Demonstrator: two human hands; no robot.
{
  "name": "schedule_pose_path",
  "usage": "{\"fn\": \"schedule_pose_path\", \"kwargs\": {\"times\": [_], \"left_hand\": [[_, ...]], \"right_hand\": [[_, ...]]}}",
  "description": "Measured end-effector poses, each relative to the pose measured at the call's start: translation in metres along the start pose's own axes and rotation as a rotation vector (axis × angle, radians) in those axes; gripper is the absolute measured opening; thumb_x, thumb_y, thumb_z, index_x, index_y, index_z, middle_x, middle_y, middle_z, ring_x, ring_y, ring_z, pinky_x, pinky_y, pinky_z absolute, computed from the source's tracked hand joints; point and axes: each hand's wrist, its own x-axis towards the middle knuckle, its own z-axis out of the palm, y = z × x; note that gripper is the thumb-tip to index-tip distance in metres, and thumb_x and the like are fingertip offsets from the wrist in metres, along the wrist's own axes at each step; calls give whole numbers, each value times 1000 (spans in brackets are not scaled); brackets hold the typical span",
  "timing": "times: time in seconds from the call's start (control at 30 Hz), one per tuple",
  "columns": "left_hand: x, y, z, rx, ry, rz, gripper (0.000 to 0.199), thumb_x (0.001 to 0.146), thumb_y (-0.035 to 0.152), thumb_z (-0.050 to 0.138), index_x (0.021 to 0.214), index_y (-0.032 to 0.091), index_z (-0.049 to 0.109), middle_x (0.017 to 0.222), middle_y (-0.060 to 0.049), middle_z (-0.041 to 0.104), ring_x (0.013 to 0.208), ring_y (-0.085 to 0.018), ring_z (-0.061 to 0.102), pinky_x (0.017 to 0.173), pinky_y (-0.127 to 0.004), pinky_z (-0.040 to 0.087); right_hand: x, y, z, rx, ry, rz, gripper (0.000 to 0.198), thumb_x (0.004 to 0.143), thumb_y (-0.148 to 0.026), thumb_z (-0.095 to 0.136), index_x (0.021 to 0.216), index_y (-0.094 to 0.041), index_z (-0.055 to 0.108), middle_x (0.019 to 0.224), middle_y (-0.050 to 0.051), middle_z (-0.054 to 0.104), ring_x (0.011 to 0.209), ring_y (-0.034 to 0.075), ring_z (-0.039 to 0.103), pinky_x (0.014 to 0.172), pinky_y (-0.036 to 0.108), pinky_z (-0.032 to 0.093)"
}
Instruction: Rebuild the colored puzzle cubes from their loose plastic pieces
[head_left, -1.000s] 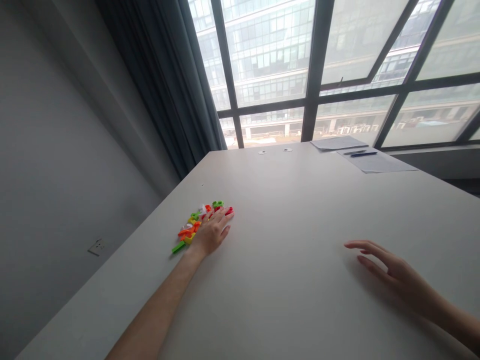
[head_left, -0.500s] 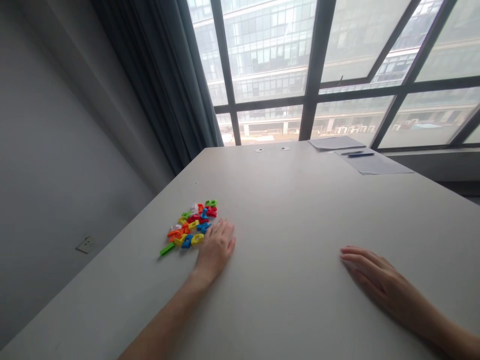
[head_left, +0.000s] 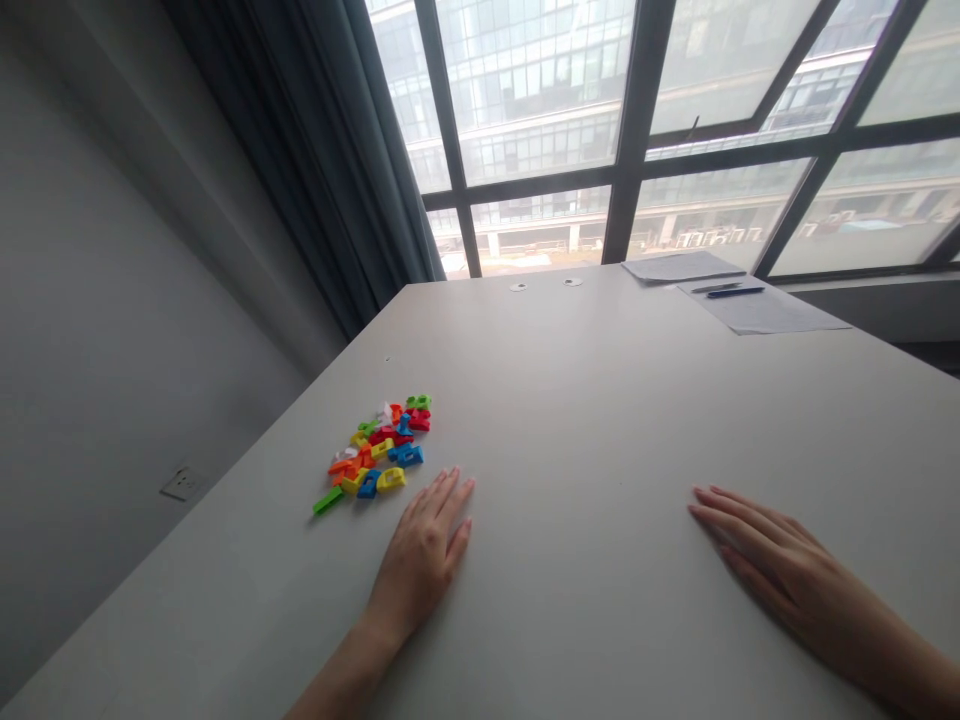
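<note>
My left hand (head_left: 420, 550) lies palm down on the white table (head_left: 570, 430), fingers stretched out and holding nothing. Just beyond its fingertips, to the left, is a loose pile of small coloured plastic pieces that look like letters or digits. Among them are a yellow ring-shaped piece (head_left: 391, 479), a blue piece (head_left: 406, 455), a red piece (head_left: 418, 420) and a green bar (head_left: 328, 501) at the near edge. Farther right, my right hand (head_left: 780, 560) rests flat on the tabletop with its fingers straight and close together, touching no object.
Sheets of paper (head_left: 787, 312) lie at the far right of the table with dark pens (head_left: 735, 292) on them. Two white round discs (head_left: 573, 282) sit near the far edge. A dark curtain (head_left: 322, 150) and a window stand behind; a wall socket (head_left: 181, 484) is at left.
My left hand has drawn back toward me, away from the coloured pieces, uncovering the blue one. My right hand stays in nearly the same place. The view has shifted slightly.
</note>
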Motion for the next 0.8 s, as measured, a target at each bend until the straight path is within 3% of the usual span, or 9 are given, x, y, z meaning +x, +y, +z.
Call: {"fn": "schedule_pose_path", "kwargs": {"times": [0.8], "left_hand": [[-1, -8, 2, -32, 5, 10, 46, 95, 32, 38, 139, 22, 48, 146, -8, 48, 137, -24, 42, 113, -48, 38]], "right_hand": [[8, -13, -12, -34, -66, 43, 38, 95, -33, 44, 130, -26, 59, 137, 6, 57, 129, 22, 51, 103, 41, 48]]}}
